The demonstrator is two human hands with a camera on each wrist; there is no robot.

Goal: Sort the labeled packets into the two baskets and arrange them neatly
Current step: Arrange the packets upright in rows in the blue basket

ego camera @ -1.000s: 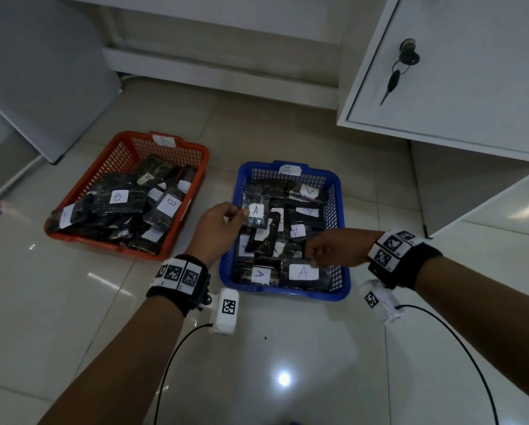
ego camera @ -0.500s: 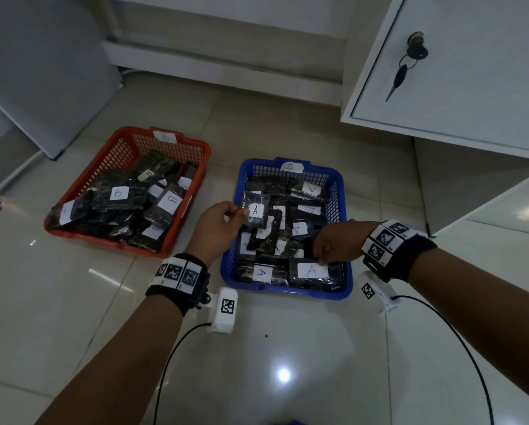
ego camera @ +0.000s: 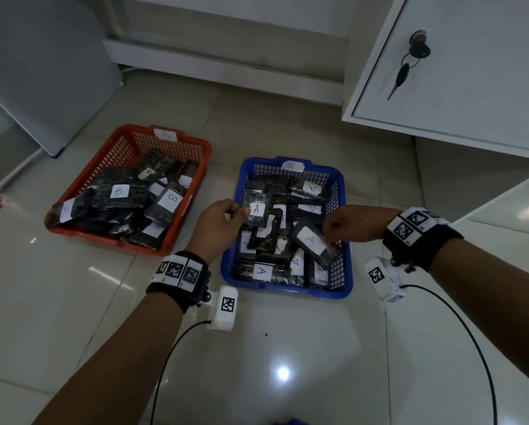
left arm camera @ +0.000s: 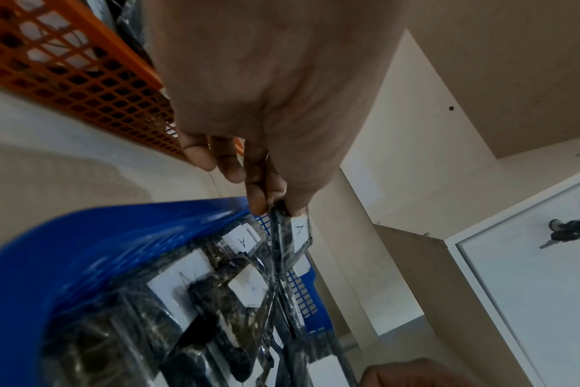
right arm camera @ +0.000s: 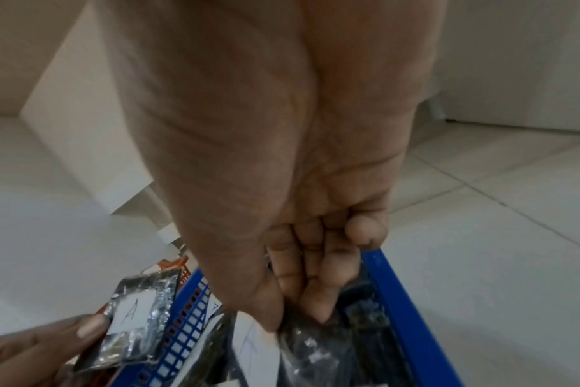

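Note:
A blue basket (ego camera: 344,280) tagged A holds several dark packets with white A labels. An orange basket (ego camera: 79,185) tagged B, to its left, holds several B packets (ego camera: 119,193). My left hand (ego camera: 235,211) pinches an A packet (ego camera: 257,210) by its edge over the blue basket's left side; the left wrist view shows the same packet (left arm camera: 293,237) hanging from the fingertips. My right hand (ego camera: 329,228) pinches a second A packet (ego camera: 313,243), tilted above the basket's right half. In the right wrist view the fingers (right arm camera: 318,277) curl onto that packet (right arm camera: 315,353).
White tiled floor (ego camera: 287,348) lies all around the baskets. A white cabinet door (ego camera: 471,72) with a key (ego camera: 401,75) in its lock stands at the upper right, a grey panel (ego camera: 42,72) at the upper left. Black cables trail from both wrist cameras.
My right hand has lifted an A packet up out of the blue basket's near right part. The left hand keeps its packet at the same spot.

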